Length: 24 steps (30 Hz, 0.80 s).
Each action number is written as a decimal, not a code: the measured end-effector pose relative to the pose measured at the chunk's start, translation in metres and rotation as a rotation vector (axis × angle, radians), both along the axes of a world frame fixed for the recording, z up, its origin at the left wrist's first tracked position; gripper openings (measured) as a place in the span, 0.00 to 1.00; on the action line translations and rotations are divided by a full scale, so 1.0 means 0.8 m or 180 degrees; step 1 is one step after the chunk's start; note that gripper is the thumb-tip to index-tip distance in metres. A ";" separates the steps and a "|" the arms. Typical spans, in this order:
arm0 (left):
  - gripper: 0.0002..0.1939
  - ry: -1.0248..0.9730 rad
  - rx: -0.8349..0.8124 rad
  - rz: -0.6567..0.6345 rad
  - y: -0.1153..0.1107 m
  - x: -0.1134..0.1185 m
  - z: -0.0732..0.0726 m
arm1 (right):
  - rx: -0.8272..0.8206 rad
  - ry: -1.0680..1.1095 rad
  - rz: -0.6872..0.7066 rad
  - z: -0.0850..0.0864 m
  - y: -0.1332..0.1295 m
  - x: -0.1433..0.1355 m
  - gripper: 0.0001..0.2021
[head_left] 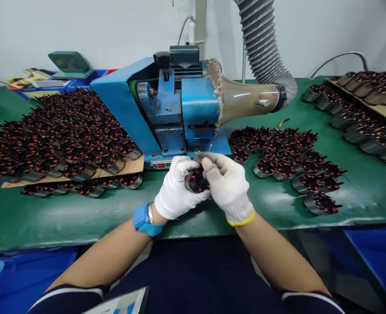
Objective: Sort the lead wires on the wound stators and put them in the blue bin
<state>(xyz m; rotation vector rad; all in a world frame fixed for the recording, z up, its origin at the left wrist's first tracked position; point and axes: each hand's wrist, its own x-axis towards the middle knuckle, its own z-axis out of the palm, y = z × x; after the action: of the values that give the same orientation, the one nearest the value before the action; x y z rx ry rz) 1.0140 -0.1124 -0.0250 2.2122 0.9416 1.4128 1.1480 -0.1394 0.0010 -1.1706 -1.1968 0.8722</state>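
Observation:
A round metal stator (197, 180) with dark windings sits between my hands, just in front of the blue machine (199, 102). My left hand (179, 188), in a white glove, wraps around its left side and underside. At its upper right edge, my right hand (227, 183) is closed with thumb and fingers pinched together. This glove has a yellow cuff and a bare-looking or worn thumb tip. Whatever lies in the right pinch is too small to make out. A blue strap is round my left wrist.
Stacked stators (71, 131) on cardboard fill the left side. More stators (284, 152) stand right of the machine, with another stack (370, 109) at far right. A grey hose (261, 43) joins the machine's clear funnel (245, 98). Blue bins are below the green table (114, 222).

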 end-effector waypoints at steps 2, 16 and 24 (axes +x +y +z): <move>0.27 -0.0416 -0.0564 -0.0101 -0.004 0.001 0.003 | 0.0141 -0.0199 0.0236 -0.001 -0.021 0.008 0.21; 0.28 -0.0519 -0.1310 0.0031 -0.006 0.011 0.004 | -0.0091 0.0593 -0.0086 0.006 0.018 -0.011 0.11; 0.28 -0.0067 -0.0859 0.0378 0.012 0.016 0.001 | -0.0236 0.1030 -0.0039 0.000 0.057 -0.020 0.10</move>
<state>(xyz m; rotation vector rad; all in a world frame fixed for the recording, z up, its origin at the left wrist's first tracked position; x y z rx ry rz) 1.0265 -0.1028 -0.0240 1.9685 1.1969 1.2703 1.1320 -0.0941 0.0008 -1.0467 -0.8993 1.0590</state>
